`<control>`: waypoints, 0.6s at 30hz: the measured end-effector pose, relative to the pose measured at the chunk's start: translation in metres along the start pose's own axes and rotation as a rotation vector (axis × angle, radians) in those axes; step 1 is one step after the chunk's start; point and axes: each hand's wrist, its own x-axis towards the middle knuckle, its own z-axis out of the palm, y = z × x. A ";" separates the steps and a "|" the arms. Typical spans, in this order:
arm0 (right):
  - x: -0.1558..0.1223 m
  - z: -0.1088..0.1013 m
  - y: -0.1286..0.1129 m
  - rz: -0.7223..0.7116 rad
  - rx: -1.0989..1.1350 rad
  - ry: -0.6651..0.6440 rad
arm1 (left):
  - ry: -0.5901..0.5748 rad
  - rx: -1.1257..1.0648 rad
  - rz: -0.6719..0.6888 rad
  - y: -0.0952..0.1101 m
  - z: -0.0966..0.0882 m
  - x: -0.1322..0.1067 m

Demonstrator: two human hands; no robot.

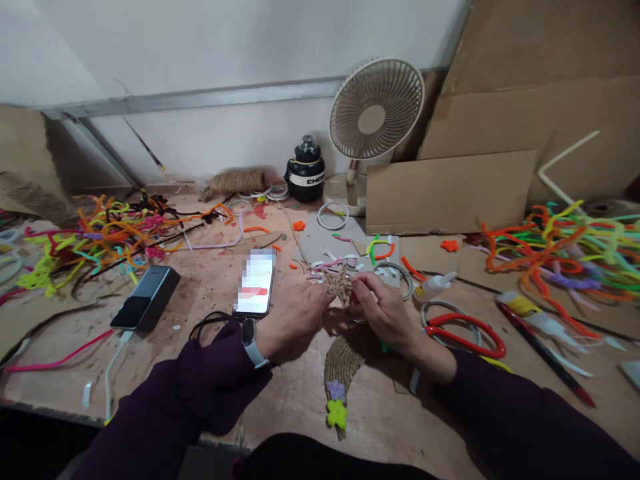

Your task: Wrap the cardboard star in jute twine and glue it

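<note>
My left hand (295, 313), with a watch (249, 333) on its wrist, pinches the left side of a small star-like shape wound in tan jute twine (341, 281). The fingertips of my right hand (387, 310) are closed on its right side. Just below my hands, a curved, tapering piece covered in jute twine (343, 360) lies on the table, partly hidden by them. Near its narrow end sit a purple fuzzy flower (335, 389) and a yellow-green fuzzy flower (337, 414). Red-handled scissors (467, 333) rest right of my right hand.
A phone (255, 280) and a power bank (145, 298) lie to the left. Tangled pipe cleaners (115, 230) spread on both sides. Behind stand a fan (371, 119), a black bottle (306, 175), a twine spool (237, 181) and cardboard (450, 193). Glue bottles (436, 287) are at right.
</note>
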 end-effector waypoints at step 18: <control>0.003 -0.009 0.010 -0.224 -0.176 -0.006 | 0.011 -0.191 0.012 -0.004 -0.001 -0.003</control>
